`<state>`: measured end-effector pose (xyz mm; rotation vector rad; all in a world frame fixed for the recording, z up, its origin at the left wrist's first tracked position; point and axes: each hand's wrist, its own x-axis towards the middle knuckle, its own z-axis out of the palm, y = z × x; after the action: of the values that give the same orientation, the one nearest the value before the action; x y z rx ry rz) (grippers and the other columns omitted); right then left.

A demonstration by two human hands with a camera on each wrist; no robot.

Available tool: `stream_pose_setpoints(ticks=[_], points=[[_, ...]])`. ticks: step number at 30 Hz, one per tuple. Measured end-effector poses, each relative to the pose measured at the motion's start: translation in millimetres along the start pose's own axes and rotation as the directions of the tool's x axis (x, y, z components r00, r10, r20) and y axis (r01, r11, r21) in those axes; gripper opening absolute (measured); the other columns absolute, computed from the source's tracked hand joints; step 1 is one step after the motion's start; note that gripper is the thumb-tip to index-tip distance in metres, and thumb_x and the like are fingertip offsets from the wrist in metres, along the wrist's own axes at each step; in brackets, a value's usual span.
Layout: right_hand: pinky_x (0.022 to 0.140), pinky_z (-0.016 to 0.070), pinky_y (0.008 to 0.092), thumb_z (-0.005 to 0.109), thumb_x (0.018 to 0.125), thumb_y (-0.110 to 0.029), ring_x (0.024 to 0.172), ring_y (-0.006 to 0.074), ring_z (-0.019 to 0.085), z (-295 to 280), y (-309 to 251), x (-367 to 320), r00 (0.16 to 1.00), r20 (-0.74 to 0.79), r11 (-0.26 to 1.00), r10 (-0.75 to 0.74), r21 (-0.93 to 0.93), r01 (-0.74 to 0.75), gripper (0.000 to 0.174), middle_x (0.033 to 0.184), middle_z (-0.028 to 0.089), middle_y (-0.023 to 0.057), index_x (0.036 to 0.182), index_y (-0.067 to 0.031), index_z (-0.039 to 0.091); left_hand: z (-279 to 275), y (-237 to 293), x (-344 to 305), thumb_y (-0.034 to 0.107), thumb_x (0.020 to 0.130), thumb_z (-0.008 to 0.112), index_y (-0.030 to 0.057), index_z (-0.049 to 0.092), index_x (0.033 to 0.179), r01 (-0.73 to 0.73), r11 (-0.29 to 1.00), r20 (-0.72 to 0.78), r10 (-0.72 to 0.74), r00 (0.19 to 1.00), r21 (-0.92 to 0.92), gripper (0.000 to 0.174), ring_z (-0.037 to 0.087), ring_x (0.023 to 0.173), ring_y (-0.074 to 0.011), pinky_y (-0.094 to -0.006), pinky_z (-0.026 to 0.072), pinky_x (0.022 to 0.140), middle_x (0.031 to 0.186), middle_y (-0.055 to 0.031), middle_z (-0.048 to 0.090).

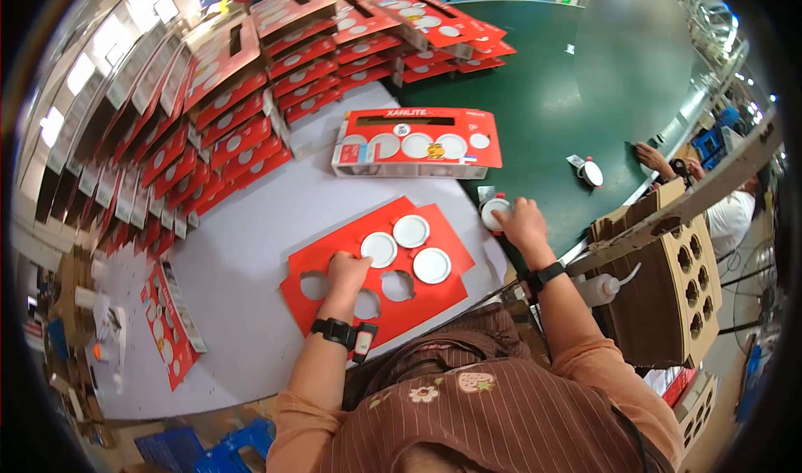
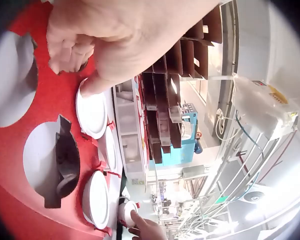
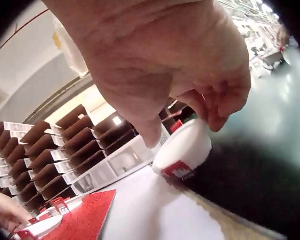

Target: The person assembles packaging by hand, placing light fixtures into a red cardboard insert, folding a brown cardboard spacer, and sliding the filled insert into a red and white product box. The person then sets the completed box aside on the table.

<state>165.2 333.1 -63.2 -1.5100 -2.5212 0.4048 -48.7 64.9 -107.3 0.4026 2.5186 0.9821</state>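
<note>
A red card sheet (image 1: 342,260) with round holes lies on the white table, three white discs seated in it. My left hand (image 1: 347,274) rests on the sheet, its thumb touching the rim of the nearest disc (image 1: 378,250); in the left wrist view the thumb of that hand (image 2: 125,40) lies on the disc (image 2: 91,112). At the table's right edge my right hand (image 1: 526,225) pinches another white disc (image 1: 494,214) with a red tab. The right wrist view shows this disc (image 3: 182,150) tilted between the thumb and fingers of the hand (image 3: 175,65).
A red printed box (image 1: 418,143) lies behind the sheet. Stacked red boxes (image 1: 225,64) fill the left and back. On the green surface (image 1: 535,80) sits one more white disc (image 1: 591,174). A flat red carton (image 1: 171,327) lies at left; a bottle (image 1: 597,289) stands at right.
</note>
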Motion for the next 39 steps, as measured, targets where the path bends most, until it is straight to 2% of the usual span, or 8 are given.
stream_pose_setpoints(ticks=[5,9,13,18,27,30,34,39], points=[[0.082,0.0493,0.0417,0.073,0.068,-0.036,0.097,0.0340,0.060,20.4,3.0,0.2,0.988,0.065,0.982,0.141,0.113,-0.148,0.051,0.105,0.060,0.0185,0.103,-0.0011,0.057,-11.9,11.5,1.5,0.022,0.074,0.068,-0.0025,0.061,0.071,0.023,0.995,0.123,-0.035,0.992,0.099,0.025,0.057,0.055,-0.0187,-0.0356,0.0457,0.053,0.062,-0.0102,0.060],[0.073,0.0500,0.0399,0.075,0.069,-0.022,0.084,0.0313,0.064,20.8,-1.7,-9.3,0.981,0.111,0.891,0.157,0.412,-0.189,0.046,0.092,0.064,0.0159,0.102,-0.0026,0.050,-16.1,12.4,-16.7,0.018,0.077,0.067,-0.0002,0.056,0.102,-0.195,0.956,-0.157,0.231,0.960,0.217,0.032,0.060,0.082,-0.0260,-0.0371,0.0490,0.071,0.092,-0.0151,0.061],[0.069,0.0498,0.0402,0.073,0.070,-0.013,0.079,0.0312,0.063,-1.4,-30.5,-39.1,0.974,-0.006,0.809,-0.228,0.555,0.193,0.050,0.089,0.062,0.0153,0.113,-0.0041,0.049,-18.5,60.2,-58.8,0.009,0.076,0.067,0.0070,0.052,0.119,-0.523,0.852,-0.025,0.523,0.852,-0.030,0.045,0.057,0.101,-0.0313,-0.0403,0.0465,0.085,0.113,-0.0144,0.056],[0.072,0.0497,0.0400,0.076,0.065,-0.004,0.084,0.0328,0.061,-47.0,-69.6,-77.2,0.686,-0.208,0.508,-0.697,0.532,0.677,0.069,0.091,0.063,0.0163,0.125,-0.0048,0.042,-20.2,102.0,-84.3,0.000,0.076,0.065,0.0117,0.051,0.127,-0.763,0.596,0.111,0.801,0.589,-0.250,0.054,0.055,0.103,-0.0227,-0.0334,0.0466,0.087,0.112,-0.0095,0.053],[0.070,0.0491,0.0353,0.075,0.071,-0.007,0.080,0.0268,0.061,-59.2,-65.0,-93.6,0.702,-0.062,0.463,-0.710,0.710,0.531,0.050,0.087,0.061,0.0136,0.116,-0.0041,0.052,-32.5,96.8,-95.7,-0.004,0.082,0.060,0.0088,0.052,0.123,-0.614,0.654,0.292,0.752,0.591,-0.442,0.044,0.061,0.078,-0.0134,-0.0256,0.0520,0.067,0.107,-0.0080,0.054],[0.068,0.0485,0.0361,0.073,0.073,-0.011,0.078,0.0279,0.060,-51.6,-65.6,-92.7,0.685,-0.094,0.469,-0.723,0.662,0.585,0.035,0.083,0.061,0.0129,0.104,-0.0030,0.059,-28.0,81.2,-97.5,-0.002,0.085,0.058,0.0071,0.047,0.125,-0.276,0.747,0.351,0.562,0.749,-0.605,0.043,0.061,0.073,-0.0116,-0.0256,0.0519,0.067,0.114,-0.0093,0.055],[0.065,0.0492,0.0366,0.069,0.079,-0.017,0.072,0.0283,0.064,-41.0,-68.7,-97.7,0.746,0.084,0.619,-0.660,0.623,0.478,0.034,0.080,0.064,0.0159,0.107,-0.0016,0.059,-22.5,50.7,-97.8,0.007,0.083,0.065,0.0063,0.037,0.132,-0.279,0.812,0.278,0.465,0.841,-0.513,0.056,0.062,0.074,-0.0129,-0.0263,0.0522,0.064,0.114,-0.0124,0.055],[0.063,0.0491,0.0364,0.065,0.082,-0.021,0.068,0.0282,0.064,-27.1,-71.0,-95.5,0.793,0.253,0.701,-0.554,0.656,0.280,0.034,0.074,0.064,0.0164,0.108,0.0001,0.058,-34.6,2.6,-88.3,0.017,0.088,0.060,-0.0009,0.043,0.121,0.339,0.799,0.397,-0.138,0.907,-0.496,0.041,0.062,0.077,-0.0172,-0.0294,0.0551,0.062,0.108,-0.0119,0.053]])
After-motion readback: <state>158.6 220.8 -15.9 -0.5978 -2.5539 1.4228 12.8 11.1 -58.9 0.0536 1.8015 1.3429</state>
